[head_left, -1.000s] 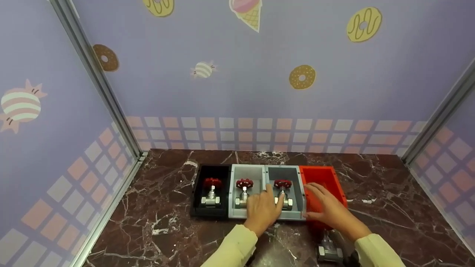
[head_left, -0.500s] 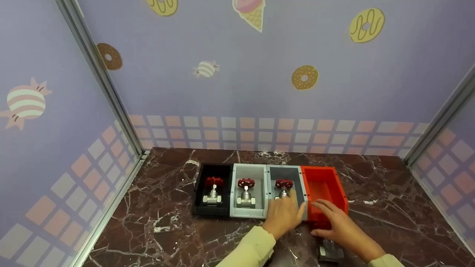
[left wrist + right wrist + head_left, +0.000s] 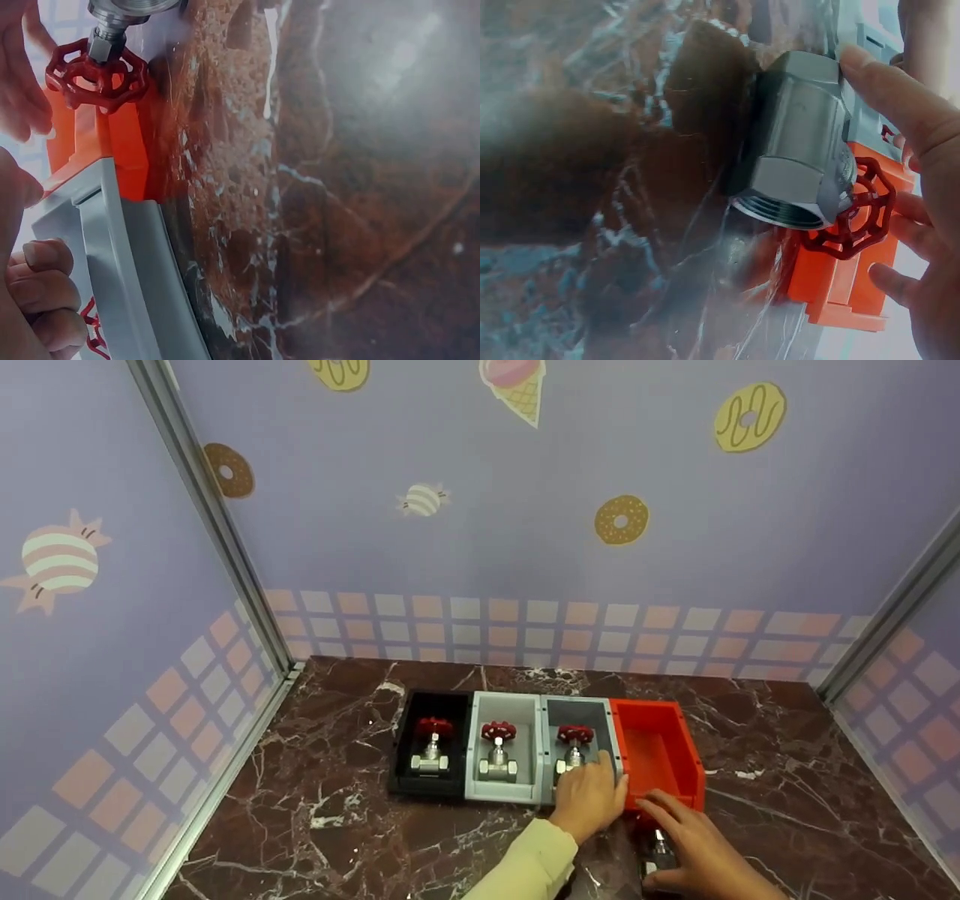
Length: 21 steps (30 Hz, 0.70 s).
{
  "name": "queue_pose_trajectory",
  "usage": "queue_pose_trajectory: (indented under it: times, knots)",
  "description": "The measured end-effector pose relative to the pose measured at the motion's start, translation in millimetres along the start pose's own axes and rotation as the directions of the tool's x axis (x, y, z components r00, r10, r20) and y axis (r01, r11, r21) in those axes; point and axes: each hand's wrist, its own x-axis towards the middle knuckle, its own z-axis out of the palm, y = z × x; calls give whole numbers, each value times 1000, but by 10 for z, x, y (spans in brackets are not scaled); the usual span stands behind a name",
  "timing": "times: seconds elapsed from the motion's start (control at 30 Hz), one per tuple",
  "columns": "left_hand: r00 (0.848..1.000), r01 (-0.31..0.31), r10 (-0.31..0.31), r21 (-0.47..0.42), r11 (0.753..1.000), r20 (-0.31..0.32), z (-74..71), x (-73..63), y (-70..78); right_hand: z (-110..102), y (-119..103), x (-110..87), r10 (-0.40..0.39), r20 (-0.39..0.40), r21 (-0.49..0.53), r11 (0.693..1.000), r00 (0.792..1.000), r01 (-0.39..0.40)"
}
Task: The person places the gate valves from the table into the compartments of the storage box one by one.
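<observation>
A metal valve with a red handwheel (image 3: pixel 795 142) lies on the table in front of the orange bin (image 3: pixel 652 742). My right hand (image 3: pixel 701 847) is at this valve, fingers spread over its handwheel side and thumb beside the metal body; in the right wrist view the thumb tip appears to reach the body's end. My left hand (image 3: pixel 589 799) hovers at the front of the grey bin (image 3: pixel 577 710), its index finger extended and the other fingers loosely bent, with nothing visible in them. Behind that hand, another valve (image 3: pixel 570 761) stands in the grey bin, partly hidden.
Left of the grey bin, a white bin (image 3: pixel 504 793) and a black bin (image 3: pixel 426 787) join the row, each with a red-wheeled valve inside. The dark marbled table (image 3: pixel 315 810) reaches back to a patterned wall (image 3: pixel 480 547). Metal posts (image 3: pixel 210 517) mark the corners.
Both hands have moved right and toward the front. The right hand went from the orange bin down to the loose valve. The left hand went from between the white and grey bins to the grey bin's front.
</observation>
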Motion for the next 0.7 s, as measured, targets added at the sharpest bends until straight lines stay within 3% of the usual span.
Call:
queue_pose_trajectory:
  times: [0.2, 0.4, 0.6, 0.7]
  knots:
    - [1000, 11, -12, 12, 1000, 10, 39, 32, 47, 13, 33, -76, 5, 97, 21, 1000, 995, -7]
    - [1000, 14, -14, 33, 999, 6, 55, 54, 84, 36, 46, -90, -36, 110, -64, 997, 993, 44]
    - [998, 43, -44, 27, 999, 37, 50, 89, 93, 53, 51, -107, -54, 133, -51, 997, 990, 62]
    - [995, 66, -67, 14, 998, 67, 40, 109, 89, 48, 49, -105, -23, 165, -33, 999, 986, 29]
